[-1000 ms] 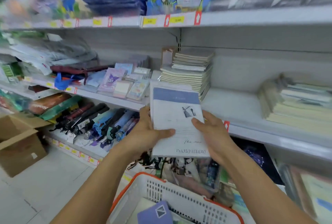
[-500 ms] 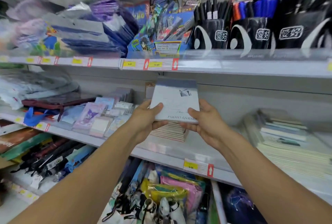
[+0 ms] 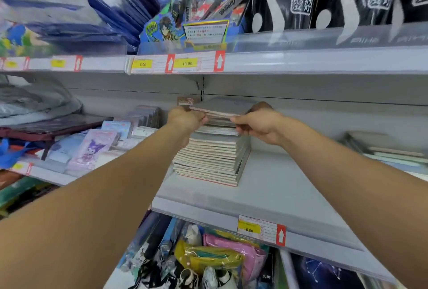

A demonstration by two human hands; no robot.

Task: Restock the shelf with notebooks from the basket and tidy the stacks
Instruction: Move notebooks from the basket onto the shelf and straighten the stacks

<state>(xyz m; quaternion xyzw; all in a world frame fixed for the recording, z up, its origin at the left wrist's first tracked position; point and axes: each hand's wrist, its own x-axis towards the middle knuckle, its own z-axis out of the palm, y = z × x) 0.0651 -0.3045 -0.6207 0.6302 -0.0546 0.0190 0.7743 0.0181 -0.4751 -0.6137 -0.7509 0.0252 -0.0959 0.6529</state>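
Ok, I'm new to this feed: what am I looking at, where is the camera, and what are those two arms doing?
There is no machine here. The one picture comes from a camera worn on a person's head, looking forward and down, so both bare arms reach in from below. The left hand and right hand each have a grip on a side of the top notebooks, setting them on the notebook stack. That stack stands on the grey middle shelf, whose edge carries a yellow 6.00 price tag. Small cartoon-printed items lie to the left; bagged goods sit on the shelf below.
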